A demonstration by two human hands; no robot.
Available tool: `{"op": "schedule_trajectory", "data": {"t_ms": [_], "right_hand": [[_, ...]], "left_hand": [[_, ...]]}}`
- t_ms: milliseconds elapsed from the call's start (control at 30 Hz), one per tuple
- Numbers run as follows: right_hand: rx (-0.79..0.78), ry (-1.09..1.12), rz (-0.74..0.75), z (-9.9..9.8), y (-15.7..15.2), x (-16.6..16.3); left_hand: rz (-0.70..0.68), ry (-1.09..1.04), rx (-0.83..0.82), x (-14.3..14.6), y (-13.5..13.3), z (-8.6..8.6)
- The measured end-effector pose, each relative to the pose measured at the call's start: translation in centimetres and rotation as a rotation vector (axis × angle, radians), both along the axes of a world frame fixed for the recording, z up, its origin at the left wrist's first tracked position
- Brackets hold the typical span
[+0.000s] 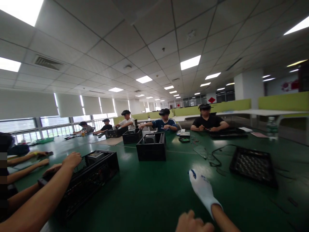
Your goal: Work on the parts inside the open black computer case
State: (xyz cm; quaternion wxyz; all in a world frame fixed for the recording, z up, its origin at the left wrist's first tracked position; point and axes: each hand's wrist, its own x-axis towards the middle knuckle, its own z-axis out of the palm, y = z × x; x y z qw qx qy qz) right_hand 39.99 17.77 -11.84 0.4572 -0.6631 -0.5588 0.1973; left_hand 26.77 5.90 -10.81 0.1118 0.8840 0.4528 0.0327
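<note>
One gloved right hand (200, 187) and one bare left hand (193, 223) appear at the green worktop (145, 196), a black tray-like piece (254, 166) rightward. Whether either grasps anything cannot be told.

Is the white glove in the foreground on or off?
On: the glove is filled out, and a bare forearm runs from its cuff.
</note>
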Motion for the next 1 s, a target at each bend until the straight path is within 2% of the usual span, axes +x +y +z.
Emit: {"op": "schedule_trajectory", "data": {"t_ms": [33,100,200,267,333,400,567,700,800,900,1000], "right_hand": [[-0.009,-0.027,0.013,-0.7,-0.1,0.4],[-0.036,-0.053,0.042,-2.1,-0.7,1.0],[-0.052,-0.087,0.115,-4.2,-1.7,1.1],[-0.056,-0.117,0.189,-5.4,-1.8,0.7],[-0.07,-0.108,0.233,-6.5,-1.0,0.1],[-0.076,-0.065,0.211,-7.4,0.3,-0.3],[-0.106,-0.103,0.194,-8.0,2.2,-0.8],[-0.163,-0.262,0.224,-6.8,1.4,-1.1],[-0.164,-0.339,0.231,-6.0,1.0,-1.2],[-0.06,-0.295,0.187,-5.5,0.9,-0.7],[-0.035,-0.187,0.129,-5.3,1.0,0.6]], "left_hand": [[-0.067,0.019,0.131,-1.9,1.4,1.4],[0.057,-0.003,0.361,-5.7,5.8,4.5],[0.215,0.004,0.459,-10.5,14.4,8.6],[0.296,0.038,0.488,-12.7,19.8,10.2],[0.361,0.08,0.504,-14.2,24.1,10.7],[0.407,0.123,0.504,-14.9,27.3,10.4],[0.431,0.214,0.437,-14.4,33.0,9.2],[0.456,0.246,0.418,-13.1,34.9,9.3],[0.468,0.265,0.433,-12.3,33.8,9.9],[0.448,0.288,0.433,-12.0,30.0,10.3],[0.411,0.287,0.439,-11.7,23.2,10.0]]}}
